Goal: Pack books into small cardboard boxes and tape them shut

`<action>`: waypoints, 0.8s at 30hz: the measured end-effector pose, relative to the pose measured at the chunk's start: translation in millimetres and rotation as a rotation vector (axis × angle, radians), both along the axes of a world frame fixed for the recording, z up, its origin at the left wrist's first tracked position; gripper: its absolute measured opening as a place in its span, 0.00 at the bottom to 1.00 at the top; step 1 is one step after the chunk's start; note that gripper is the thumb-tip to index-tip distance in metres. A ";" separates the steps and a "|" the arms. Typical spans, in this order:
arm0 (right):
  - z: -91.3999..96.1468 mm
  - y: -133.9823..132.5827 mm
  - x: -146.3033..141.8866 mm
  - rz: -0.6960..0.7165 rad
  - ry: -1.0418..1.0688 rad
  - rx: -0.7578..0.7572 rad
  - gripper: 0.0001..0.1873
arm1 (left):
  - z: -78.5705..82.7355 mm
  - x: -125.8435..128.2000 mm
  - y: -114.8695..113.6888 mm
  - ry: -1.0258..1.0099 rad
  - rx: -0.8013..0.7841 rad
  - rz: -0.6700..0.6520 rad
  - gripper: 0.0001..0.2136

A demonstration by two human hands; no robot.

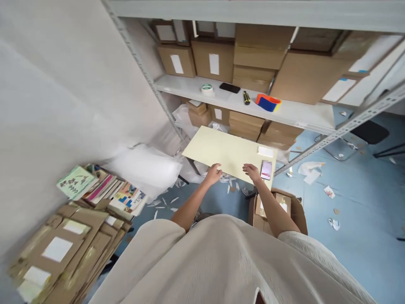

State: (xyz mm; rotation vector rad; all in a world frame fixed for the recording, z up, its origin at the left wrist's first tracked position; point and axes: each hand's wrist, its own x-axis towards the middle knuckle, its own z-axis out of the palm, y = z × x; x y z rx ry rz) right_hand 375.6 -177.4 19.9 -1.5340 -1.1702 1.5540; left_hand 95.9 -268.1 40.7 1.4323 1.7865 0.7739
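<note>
A small pale yellow table (pixel 221 150) stands in front of me, below a metal shelf. My left hand (pixel 213 173) rests on its near edge with the fingers curled loosely over it. My right hand (pixel 252 172) lies on the same edge a little to the right, fingers apart and holding nothing. Just right of that hand a phone (pixel 266 169) with a lit pink screen lies on the table. A white slip or label (pixel 265 151) lies behind the phone.
The white shelf (pixel 294 112) holds a tape roll (pixel 207 89), a dark phone (pixel 230 88), a utility knife (pixel 246 98), a red-blue tape dispenser (pixel 268 102) and cardboard boxes. Flattened cartons (pixel 69 245) and books (pixel 104 190) lie left. An open box (pixel 286 207) sits under my right arm. Paper scraps litter the blue floor.
</note>
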 end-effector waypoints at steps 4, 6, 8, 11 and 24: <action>4.3 -0.6 -62.9 0.115 -0.019 0.002 0.19 | -3.1 -52.5 -29.5 -0.009 0.018 0.123 0.20; 3.7 -3.9 -96.7 0.168 -0.026 0.004 0.19 | -5.6 -79.6 -46.2 -0.019 0.032 0.161 0.20; 2.1 -8.9 -132.4 0.215 -0.032 0.002 0.19 | -8.3 -107.8 -64.0 -0.026 0.032 0.193 0.20; 0.8 -19.6 -189.7 0.281 -0.042 -0.008 0.20 | -12.3 -152.3 -91.4 -0.031 0.019 0.261 0.20; -4.3 -97.1 -444.0 0.631 -0.145 0.012 0.19 | -28.7 -342.5 -243.4 -0.071 -0.019 0.573 0.20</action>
